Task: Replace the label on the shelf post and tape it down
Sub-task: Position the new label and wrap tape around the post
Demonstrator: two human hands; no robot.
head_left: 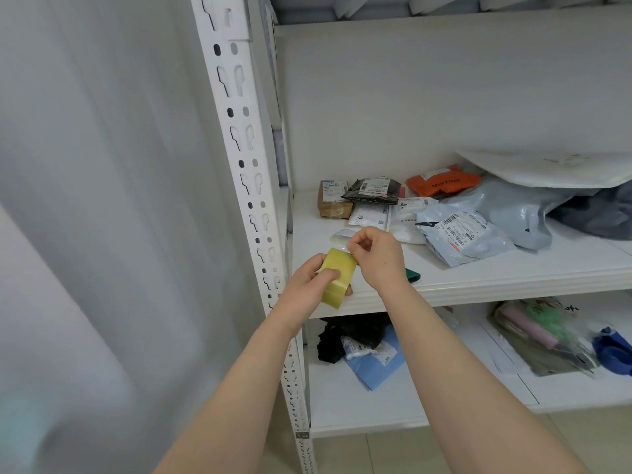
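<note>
1. Tape roll point(337, 280), yellow, is showing in the head view just in front of the middle shelf's point(513, 282) front edge, close beside the white slotted shelf post point(239, 131).
2. The left grip point(307, 282) is wrapping its fingers and thumb round the roll, holding it from the left and below.
3. The right grip point(376, 258) is curling in tight, thumb and forefinger pinching a clear strip at the roll's upper edge.
4. A small white slip point(342, 235) is lying on the shelf just behind both hands; whether it is the label I cannot tell.
5. Parcels point(461, 230) are lying further back and to the right on the same shelf.
6. A dark green object point(412, 276) is poking out from behind the right wrist.
7. A small printed tag point(302, 434) is sitting low on the post.
</note>
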